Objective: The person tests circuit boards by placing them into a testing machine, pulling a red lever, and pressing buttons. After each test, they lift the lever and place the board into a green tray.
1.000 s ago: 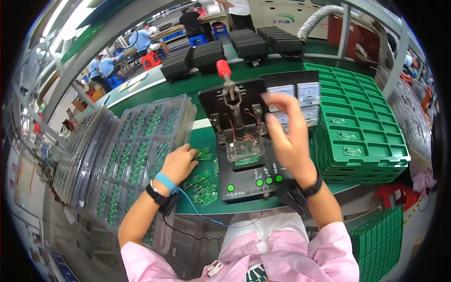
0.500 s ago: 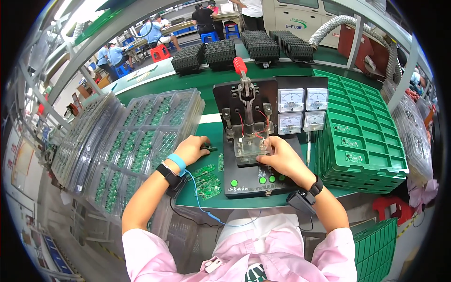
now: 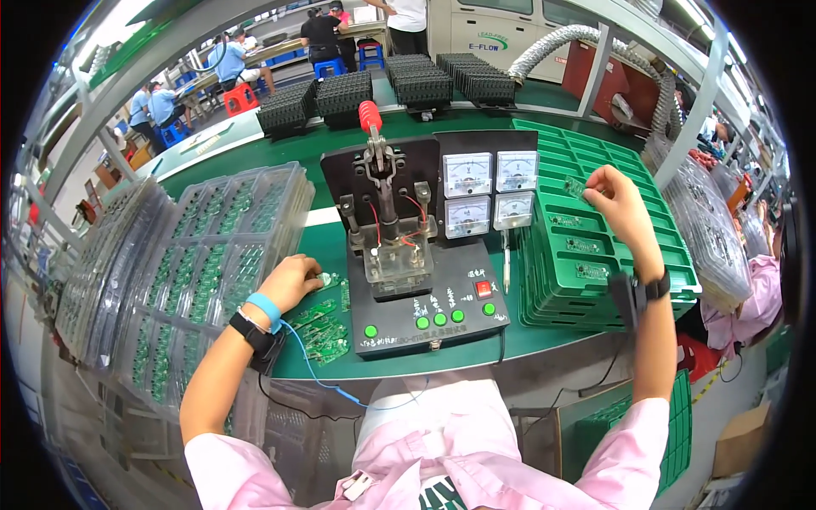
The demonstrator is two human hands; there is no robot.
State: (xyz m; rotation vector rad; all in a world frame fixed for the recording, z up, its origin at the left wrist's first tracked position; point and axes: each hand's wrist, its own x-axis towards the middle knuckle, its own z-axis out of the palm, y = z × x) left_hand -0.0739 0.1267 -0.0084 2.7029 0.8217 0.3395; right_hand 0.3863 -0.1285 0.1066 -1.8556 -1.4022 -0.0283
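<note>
My right hand (image 3: 627, 212) pinches a small green circuit board (image 3: 575, 188) over an upper compartment of the green divided tray (image 3: 608, 290). Several boards lie in the compartments nearer to me. On the left, my left hand (image 3: 291, 280) has its fingers closed on another circuit board (image 3: 327, 281), beside a loose pile of boards (image 3: 321, 333) on the green bench. Between my hands stands a black test fixture (image 3: 399, 337) with green buttons. Its toggle clamp has a red handle (image 3: 370, 116) pointing up, above a clear plastic block (image 3: 398, 265).
Analog panel meters (image 3: 467, 176) stand behind the fixture, with a pen-like tool (image 3: 507, 262) hanging below them. Clear blister trays of boards (image 3: 223, 242) are stacked at left. Black racks (image 3: 342, 95) line the back of the bench. A blue wrist-strap cord (image 3: 325, 382) trails from my left wrist.
My right hand has left the fixture's clear block and moved right to the green tray, now with a board in its fingers. My left hand stays near the pile. The view has shifted right.
</note>
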